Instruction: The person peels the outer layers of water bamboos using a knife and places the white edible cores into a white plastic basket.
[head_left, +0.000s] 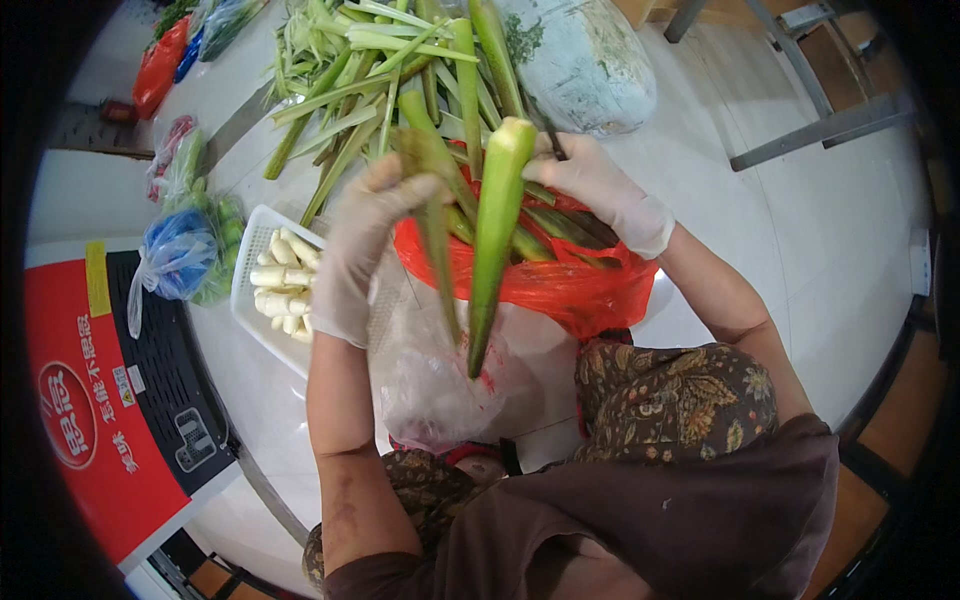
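My left hand, in a whitish translucent glove and blurred, is closed on a strip of green husk that hangs down. My right hand, gloved too, grips the upper end of a green water bamboo stalk, whose pale cut end points up and whose dark tip points down. A thin dark tool, perhaps a knife, shows at the right fingers. Behind and below the hands lies a red plastic bag with more unpeeled stalks. Peeled white shoots fill part of a white plastic basket at left.
Loose green husks are heaped on the tiled floor ahead. Beside them is a large pale plastic sack. A clear plastic bag lies between the knees. Bagged vegetables and a red-and-black appliance stand left; metal legs upper right.
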